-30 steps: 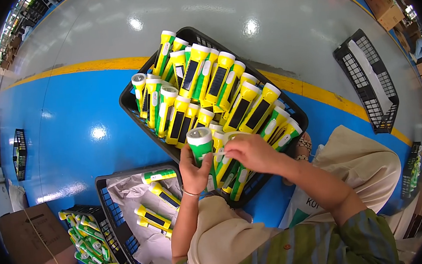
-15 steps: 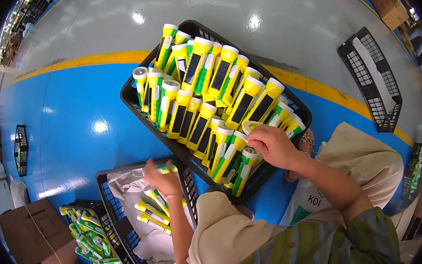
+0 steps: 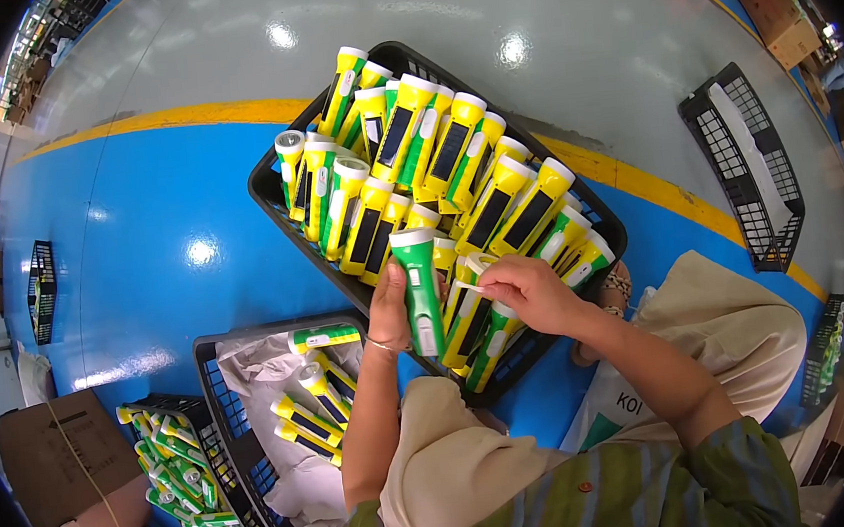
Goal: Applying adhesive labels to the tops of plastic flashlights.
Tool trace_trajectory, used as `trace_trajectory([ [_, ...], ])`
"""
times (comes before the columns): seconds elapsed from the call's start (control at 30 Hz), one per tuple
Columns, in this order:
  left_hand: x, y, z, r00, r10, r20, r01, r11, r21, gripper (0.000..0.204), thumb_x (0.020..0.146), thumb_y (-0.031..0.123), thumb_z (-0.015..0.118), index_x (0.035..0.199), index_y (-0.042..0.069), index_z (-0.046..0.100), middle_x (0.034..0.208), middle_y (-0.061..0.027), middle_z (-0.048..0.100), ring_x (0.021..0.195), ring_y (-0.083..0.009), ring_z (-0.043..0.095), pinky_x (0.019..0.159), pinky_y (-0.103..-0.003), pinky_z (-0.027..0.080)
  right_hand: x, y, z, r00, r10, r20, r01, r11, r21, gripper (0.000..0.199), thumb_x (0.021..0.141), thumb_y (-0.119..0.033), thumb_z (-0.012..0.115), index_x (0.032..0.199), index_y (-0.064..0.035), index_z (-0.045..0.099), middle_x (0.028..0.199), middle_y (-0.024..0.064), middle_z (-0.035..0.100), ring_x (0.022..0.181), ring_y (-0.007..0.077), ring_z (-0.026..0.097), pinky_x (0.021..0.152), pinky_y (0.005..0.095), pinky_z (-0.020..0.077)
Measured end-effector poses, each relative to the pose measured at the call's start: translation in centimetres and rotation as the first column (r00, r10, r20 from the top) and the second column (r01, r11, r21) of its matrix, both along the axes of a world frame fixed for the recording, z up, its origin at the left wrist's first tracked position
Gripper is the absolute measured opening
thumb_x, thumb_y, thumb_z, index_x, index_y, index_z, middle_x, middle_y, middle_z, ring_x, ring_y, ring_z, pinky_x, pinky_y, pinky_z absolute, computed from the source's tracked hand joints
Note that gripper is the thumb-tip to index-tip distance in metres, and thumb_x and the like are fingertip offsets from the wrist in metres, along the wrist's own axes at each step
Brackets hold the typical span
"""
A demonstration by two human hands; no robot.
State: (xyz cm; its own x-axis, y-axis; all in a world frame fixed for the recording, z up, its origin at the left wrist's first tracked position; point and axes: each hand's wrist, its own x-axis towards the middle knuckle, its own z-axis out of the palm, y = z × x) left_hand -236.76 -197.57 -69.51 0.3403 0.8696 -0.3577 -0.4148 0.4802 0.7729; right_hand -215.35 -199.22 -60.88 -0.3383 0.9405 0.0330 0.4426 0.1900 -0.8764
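In my left hand (image 3: 388, 312) a green flashlight (image 3: 420, 289) with a white head stands upright, head up, the fingers wrapped around its side. My right hand (image 3: 530, 292) is closed in a pinch on a small pale ring-like piece (image 3: 479, 261), from which a thin strip points towards the flashlight. What exactly it is I cannot make out. Both hands are above the near side of a black crate (image 3: 364, 294), packed with several yellow-and-green flashlights (image 3: 452, 148), many showing dark panels.
Left of my knee is a black crate (image 3: 214, 382) lined with pale paper (image 3: 284, 466), holding several flashlights (image 3: 306, 424). Beside it stands a crate of green flashlights (image 3: 184, 465) and a cardboard box (image 3: 63, 461). Another black crate (image 3: 750, 170) is on the right.
My left hand has come up from the paper-lined crate to the middle and now holds a green flashlight. My right hand has stayed nearly in place with the pale piece.
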Motion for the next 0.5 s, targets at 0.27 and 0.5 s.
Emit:
trace_trajectory([
  [0.27, 2.5, -1.9, 4.9, 0.905, -0.06, -0.42, 0.228, 0.903, 0.363, 0.08, 0.073, -0.007, 0.056, 0.14, -0.001, 0.013, 0.126, -0.0123, 0.042, 0.114, -0.0182, 0.042, 0.097, -0.028, 0.032, -0.7, 0.2, 0.3, 0.999, 0.029, -0.021, -0.03, 0.999, -0.02, 0.005, 0.081, -0.008, 0.06, 0.083, -0.0042, 0.06, 0.075, 0.0107, 0.059, 0.069, 0.0275, 0.057, 0.06, 0.034, 0.0448],
  [0.5, 2.8, -3.1, 5.0, 0.954, 0.058, -0.294, 0.072, 0.908, 0.414, 0.049, 0.085, 0.009, 0.056, 0.128, -0.002, 0.034, 0.106, -0.0091, 0.054, 0.094, -0.0126, 0.051, 0.083, -0.026, 0.041, -1.2, 0.0, 0.7, 1.0, 0.003, 0.003, -0.003, 1.0, -0.031, 0.007, 0.079, -0.011, 0.062, 0.082, -0.0042, 0.06, 0.073, 0.0117, 0.059, 0.068, 0.0283, 0.058, 0.058, 0.0362, 0.0449],
])
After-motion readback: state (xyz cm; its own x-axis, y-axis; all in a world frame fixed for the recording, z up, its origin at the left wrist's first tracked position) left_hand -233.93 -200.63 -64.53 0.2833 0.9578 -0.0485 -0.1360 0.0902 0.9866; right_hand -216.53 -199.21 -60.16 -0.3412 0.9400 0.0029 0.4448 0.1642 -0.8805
